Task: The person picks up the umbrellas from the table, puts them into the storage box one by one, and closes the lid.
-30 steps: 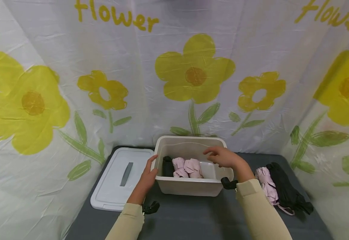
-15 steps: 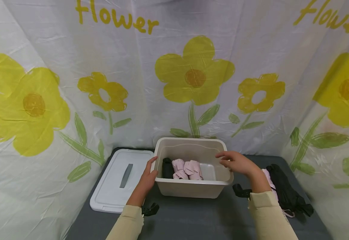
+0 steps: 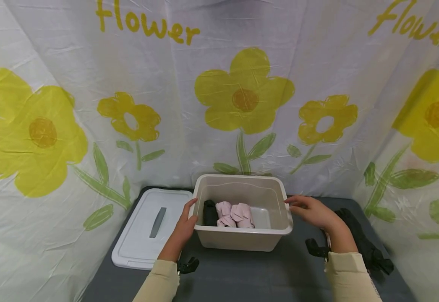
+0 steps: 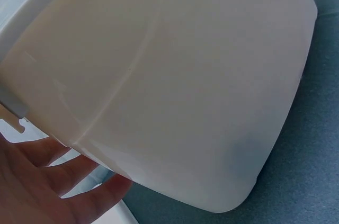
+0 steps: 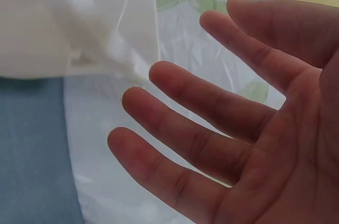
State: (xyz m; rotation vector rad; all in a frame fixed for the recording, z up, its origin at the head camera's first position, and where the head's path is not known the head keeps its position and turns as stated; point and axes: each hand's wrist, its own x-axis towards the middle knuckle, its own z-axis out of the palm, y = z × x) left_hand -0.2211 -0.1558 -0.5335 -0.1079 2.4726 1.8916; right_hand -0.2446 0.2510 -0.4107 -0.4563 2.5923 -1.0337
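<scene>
A beige plastic storage bin (image 3: pixel 238 241) stands on the dark table. Inside, at its left end, are a rolled black cloth (image 3: pixel 210 214) and pink cloth rolls (image 3: pixel 242 214). My left hand (image 3: pixel 182 230) lies along the bin's left rim; in the left wrist view its fingers (image 4: pixel 100 197) reach the bin's outer wall. At the right rim is my right hand (image 3: pixel 319 214), its fingertips close to the edge. The right wrist view shows that hand's fingers (image 5: pixel 180 139) spread and nearly straight, with nothing held.
Left of the bin lies a white lid (image 3: pixel 136 235) with a grey handle. A black bundled garment (image 3: pixel 367 245) lies on the right, partly behind my right forearm. A flower-printed curtain (image 3: pixel 181 117) hangs behind the table (image 3: pixel 242 277).
My right hand has moved rightward from above the bin's inside to its right rim, its arm now covering the pink cloth on the right. The left hand stays at the left rim.
</scene>
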